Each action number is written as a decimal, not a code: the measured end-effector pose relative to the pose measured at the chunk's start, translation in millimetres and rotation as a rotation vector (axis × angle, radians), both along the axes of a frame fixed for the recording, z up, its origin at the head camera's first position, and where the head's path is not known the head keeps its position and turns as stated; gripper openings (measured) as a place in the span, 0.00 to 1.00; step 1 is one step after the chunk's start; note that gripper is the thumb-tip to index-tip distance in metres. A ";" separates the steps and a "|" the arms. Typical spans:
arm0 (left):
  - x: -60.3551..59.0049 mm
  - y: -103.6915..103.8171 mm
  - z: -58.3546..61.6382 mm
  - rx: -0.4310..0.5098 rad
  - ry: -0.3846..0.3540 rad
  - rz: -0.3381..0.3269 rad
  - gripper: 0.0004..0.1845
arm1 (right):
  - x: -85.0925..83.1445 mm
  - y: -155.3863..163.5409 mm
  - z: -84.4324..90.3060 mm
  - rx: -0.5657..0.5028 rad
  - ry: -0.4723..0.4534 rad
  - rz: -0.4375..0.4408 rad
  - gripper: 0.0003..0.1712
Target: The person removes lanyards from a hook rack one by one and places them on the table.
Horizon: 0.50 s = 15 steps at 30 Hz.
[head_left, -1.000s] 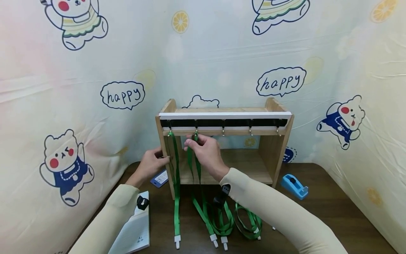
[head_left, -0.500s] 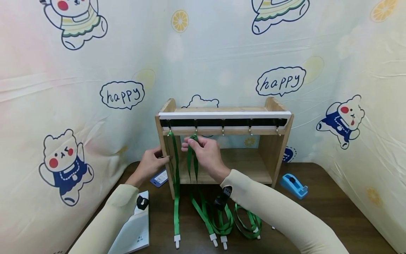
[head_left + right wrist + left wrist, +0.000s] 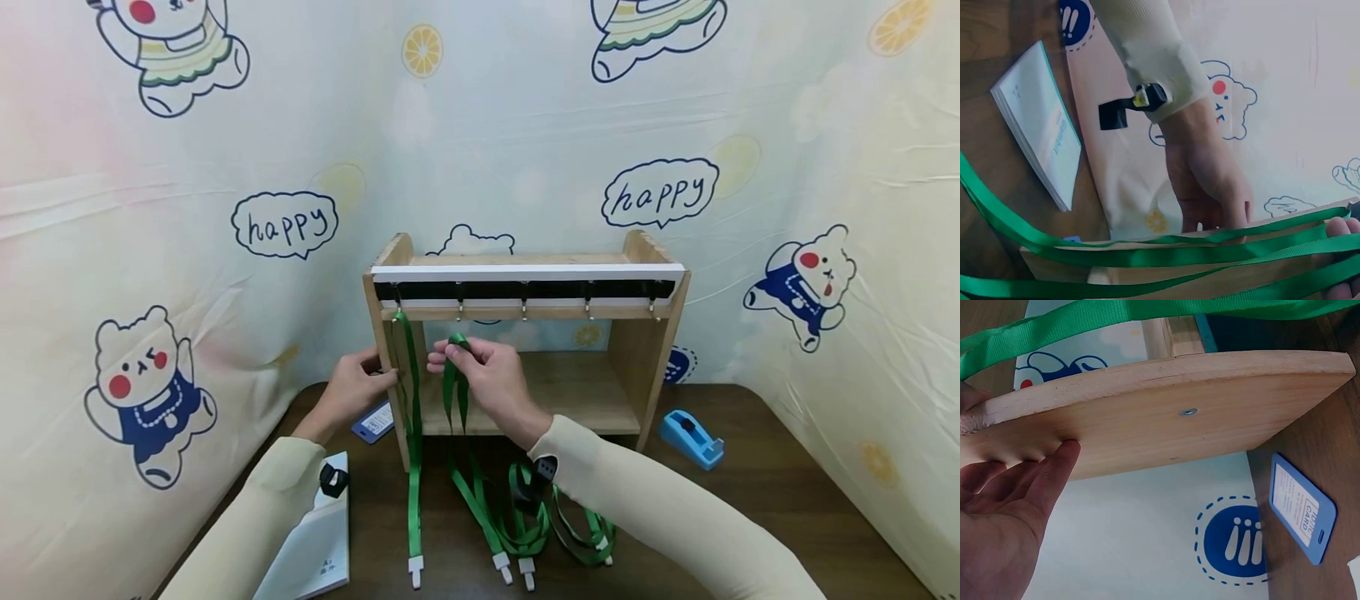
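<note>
My left hand [image 3: 352, 387] grips the left side panel of a small wooden shelf [image 3: 648, 358]; in the left wrist view its fingers [image 3: 1054, 472] press on the panel's outer face. The right hand [image 3: 501, 383] pinches the looped top of a green lanyard [image 3: 448, 392] between thumb and fingers. That loop is a little below the second metal hook [image 3: 460, 313] of the rail, apart from it. Another green lanyard [image 3: 415, 442] hangs from the leftmost hook, its white clip [image 3: 416, 571] at the bottom. In the right wrist view, green straps [image 3: 1147, 255] cross in front of the shelf.
Further green lanyards [image 3: 531, 542] lie coiled on the dark wooden table [image 3: 795, 517]. A blue tape dispenser [image 3: 693, 439] stands right of the shelf. On the left are a white book [image 3: 318, 542] and a blue card holder [image 3: 375, 422]. Patterned cloth surrounds the table.
The right hand and its lanyard loop have come down from the second hook, leaving a gap below it. The left hand stays on the side panel.
</note>
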State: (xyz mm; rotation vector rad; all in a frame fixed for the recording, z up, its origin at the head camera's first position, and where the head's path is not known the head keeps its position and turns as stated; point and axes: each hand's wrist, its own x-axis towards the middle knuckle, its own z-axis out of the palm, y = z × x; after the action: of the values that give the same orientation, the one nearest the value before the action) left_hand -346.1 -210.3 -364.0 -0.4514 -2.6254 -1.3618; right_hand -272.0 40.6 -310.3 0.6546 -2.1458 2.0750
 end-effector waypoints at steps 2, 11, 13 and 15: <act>0.3 0.0 -0.5 -0.004 0.006 -0.002 0.24 | 4.0 1.4 -4.4 -0.004 0.004 0.025 0.16; 1.1 -0.8 0.0 -0.004 0.007 -0.008 0.24 | 30.6 10.1 -21.6 -0.031 -0.021 0.153 0.18; 1.0 -0.6 0.7 -0.004 0.004 -0.002 0.23 | 37.2 12.9 -25.6 -0.038 -0.033 0.180 0.19; 0.9 -0.4 1.2 -0.004 0.001 0.001 0.23 | 43.0 15.9 -29.3 -0.053 -0.055 0.206 0.19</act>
State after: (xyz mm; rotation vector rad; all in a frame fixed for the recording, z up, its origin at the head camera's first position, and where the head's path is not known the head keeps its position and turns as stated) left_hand -345.1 -210.7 -362.8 -0.4510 -2.6277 -1.3567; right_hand -229.0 56.5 -339.6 0.8546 -2.1247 2.2681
